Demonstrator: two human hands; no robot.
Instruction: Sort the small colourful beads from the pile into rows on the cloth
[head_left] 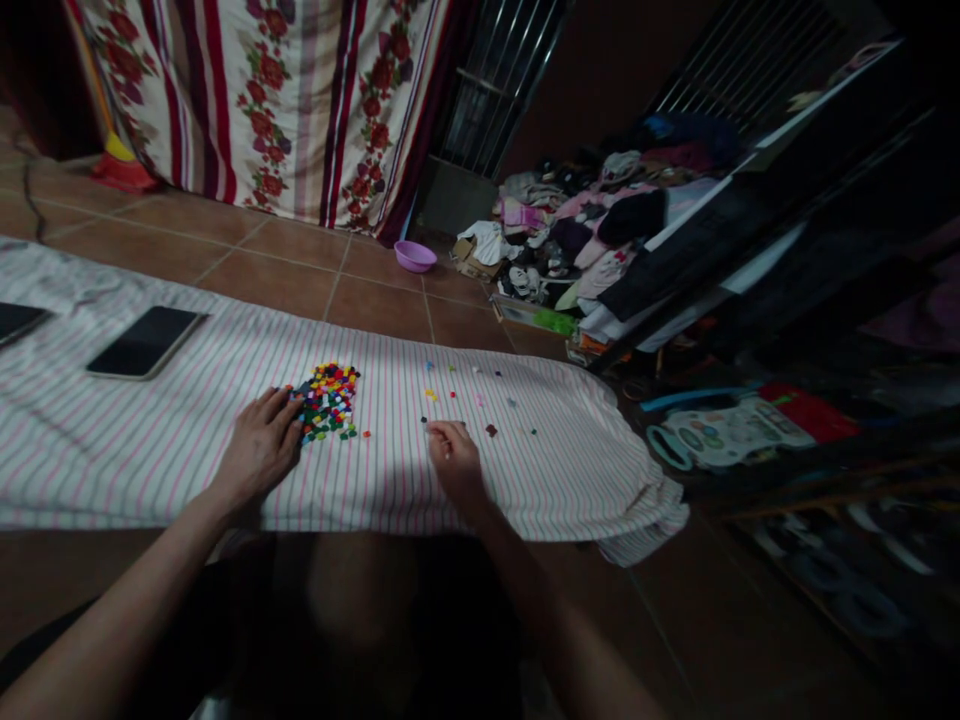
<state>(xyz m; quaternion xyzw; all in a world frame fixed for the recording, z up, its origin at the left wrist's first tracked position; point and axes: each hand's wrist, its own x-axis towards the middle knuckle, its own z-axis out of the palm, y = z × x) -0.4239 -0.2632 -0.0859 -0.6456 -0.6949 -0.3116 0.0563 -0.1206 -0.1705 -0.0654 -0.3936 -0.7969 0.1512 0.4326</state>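
A heap of small, bright, many-coloured pieces [328, 402] lies on a striped cloth [390, 490]. My left hand [262, 440] rests palm down at the heap's left side, fingers stretched out and touching its edge. To the right, my right hand [459, 465] hovers low over the cloth or touches it, thumb and fingers curled together; whatever they pinch is too small to make out. Around it lie little sorted pieces: yellow ones [430, 395], a red one [452, 394], a dark brown cluster [491, 430] and a blue one [429, 366]. An orange piece [367, 434] sits apart, just right of the heap.
A dark-screened phone [146, 343] lies on the cloth at left, with another dark device [19, 322] beyond it. Past the cloth are a tiled floor, a purple basin [415, 256], a floral curtain [262, 110] and a large clothes pile [585, 220].
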